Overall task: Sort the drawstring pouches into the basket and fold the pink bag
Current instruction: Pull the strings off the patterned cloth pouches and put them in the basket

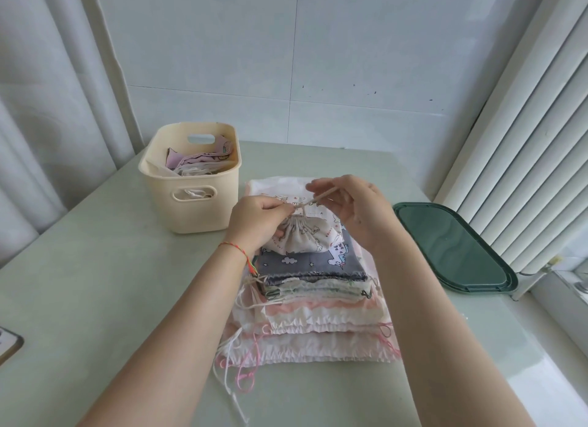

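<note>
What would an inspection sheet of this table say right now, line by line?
Surface: pale green table, smooth and glossy.
Job's things: cream basket with pouches inside; stack of pouches; small pouch cinched on top.
Clutter: dark green lid at the right; an object cut off at the left edge.
Hands: left hand pinches the pouch neck; right hand fingers pull the drawstring.
Cables: nothing seen; only loose strings.
Surroundings: tiled wall, curtain, blinds.
</note>
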Demonstrator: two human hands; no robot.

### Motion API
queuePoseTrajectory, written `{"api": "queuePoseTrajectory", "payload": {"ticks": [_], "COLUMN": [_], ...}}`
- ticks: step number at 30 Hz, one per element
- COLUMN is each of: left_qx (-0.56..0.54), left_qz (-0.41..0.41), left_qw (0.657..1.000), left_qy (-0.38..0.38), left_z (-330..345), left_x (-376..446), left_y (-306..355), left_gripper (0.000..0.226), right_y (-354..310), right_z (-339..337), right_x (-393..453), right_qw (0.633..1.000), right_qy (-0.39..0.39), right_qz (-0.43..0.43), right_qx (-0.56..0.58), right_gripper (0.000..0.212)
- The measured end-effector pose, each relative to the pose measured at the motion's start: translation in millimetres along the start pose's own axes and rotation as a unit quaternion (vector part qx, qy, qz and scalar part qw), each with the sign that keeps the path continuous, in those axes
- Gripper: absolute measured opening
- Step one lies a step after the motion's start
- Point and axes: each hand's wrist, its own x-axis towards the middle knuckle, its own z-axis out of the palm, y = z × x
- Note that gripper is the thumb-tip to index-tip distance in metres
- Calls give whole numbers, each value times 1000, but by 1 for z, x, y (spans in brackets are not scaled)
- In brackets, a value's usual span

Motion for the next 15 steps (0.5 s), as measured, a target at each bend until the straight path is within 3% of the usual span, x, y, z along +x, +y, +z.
{"api": "queuePoseTrajectory", "payload": {"ticks": [4,7,10,13,15], "left_qx": [9,57,83,67,52], "left_qz": [-2,17,24,17,20], "left_qw": [999,997,995,997,998], "left_qy": [32,37,41,36,32], "left_z": [-2,-1,4,-2,-5], "left_x": [0,1,0,3,4], "left_y": [-3,-7,-9,-9,-7], "left_gripper": [18,18,15,17,16], "right_y": [0,4,11,5,2], "right_z": [2,-2,-1,1,1], "right_x": [1,3,2,0,-1], "right_qw": [995,995,980,904,837], "right_qy": [65,96,90,51,6], "right_qz": [-2,-7,-14,-34,-19], "right_qx": [74,-16,-176,-424,-547], "right_gripper": [50,49,39,17,22]}}
